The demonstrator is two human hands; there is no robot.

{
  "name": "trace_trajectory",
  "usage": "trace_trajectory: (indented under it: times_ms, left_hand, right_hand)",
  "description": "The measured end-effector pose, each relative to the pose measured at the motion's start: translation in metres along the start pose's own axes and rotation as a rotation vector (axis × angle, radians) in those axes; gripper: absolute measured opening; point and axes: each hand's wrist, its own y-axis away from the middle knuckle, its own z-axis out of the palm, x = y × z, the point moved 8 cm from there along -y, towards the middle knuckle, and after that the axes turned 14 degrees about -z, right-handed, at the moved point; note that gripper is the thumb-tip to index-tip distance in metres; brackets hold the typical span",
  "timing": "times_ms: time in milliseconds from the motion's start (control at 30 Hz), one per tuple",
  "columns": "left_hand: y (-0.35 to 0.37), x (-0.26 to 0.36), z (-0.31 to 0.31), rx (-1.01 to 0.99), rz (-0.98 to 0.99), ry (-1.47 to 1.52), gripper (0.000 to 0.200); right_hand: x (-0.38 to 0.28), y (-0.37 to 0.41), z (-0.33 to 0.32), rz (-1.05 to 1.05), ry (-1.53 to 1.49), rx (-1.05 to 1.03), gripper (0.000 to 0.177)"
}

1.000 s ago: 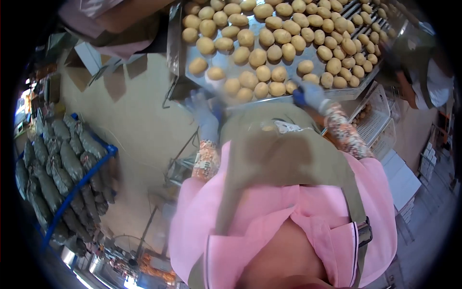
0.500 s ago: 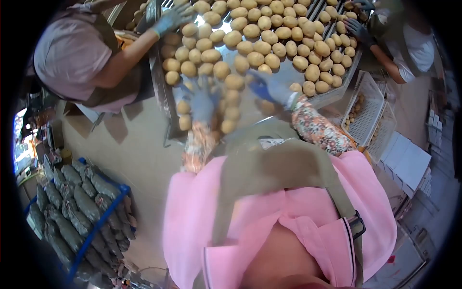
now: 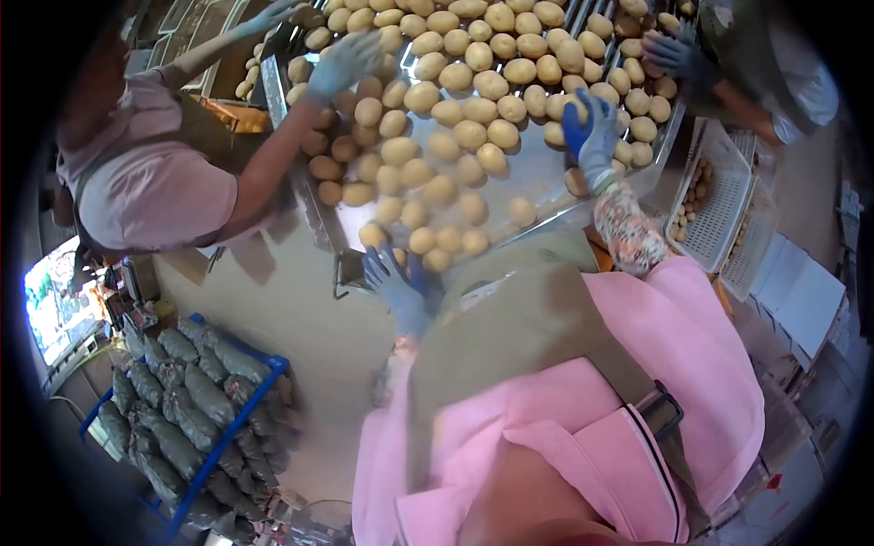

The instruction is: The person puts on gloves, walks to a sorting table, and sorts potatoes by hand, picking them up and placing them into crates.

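Note:
Many round, tan potatoes (image 3: 491, 85) lie on a shiny metal sorting table (image 3: 537, 187). My left hand (image 3: 398, 289), in a grey-blue glove, is at the table's near edge with its fingers spread, just beside the nearest potatoes. Several potatoes in front of it look blurred. On the right side, my right hand (image 3: 594, 141) wears a glove with a dark blue palm side. Its fingers are stretched apart over the potatoes there, and I see none lifted in it.
At the left a co-worker's gloved hand (image 3: 346, 65) reaches over the potatoes. Another co-worker's gloved hand (image 3: 678, 56) is at the table's right edge. White plastic crates (image 3: 706, 205) stand at the right. Filled dark sacks (image 3: 187, 405) sit in a blue-framed cart (image 3: 228, 429) at lower left.
My left hand has drawn back to the near edge, and potatoes there have shifted. My right hand has moved forward and right onto the potatoes. The left co-worker's reach has changed; my view has turned.

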Motion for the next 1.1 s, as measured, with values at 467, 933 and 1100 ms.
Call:
trace_trajectory:
  times_ms: [467,933,1100]
  left_hand:
    - [-0.045,0.116,0.068,-0.467,0.094,-0.176,0.091]
    - [0.038,-0.024,0.040,-0.402,-0.520,0.119,0.077]
    - [0.056,-0.056,0.037,-0.192,-0.562,0.187,0.077]
  right_hand:
    - [0.094,-0.083,0.095,0.212,-0.312,-0.123,0.061]
    - [-0.196,0.093,0.050,-0.671,-0.530,-0.564,0.052]
    - [-0.129,0.080,0.041,-0.371,-0.761,-0.597,0.047]
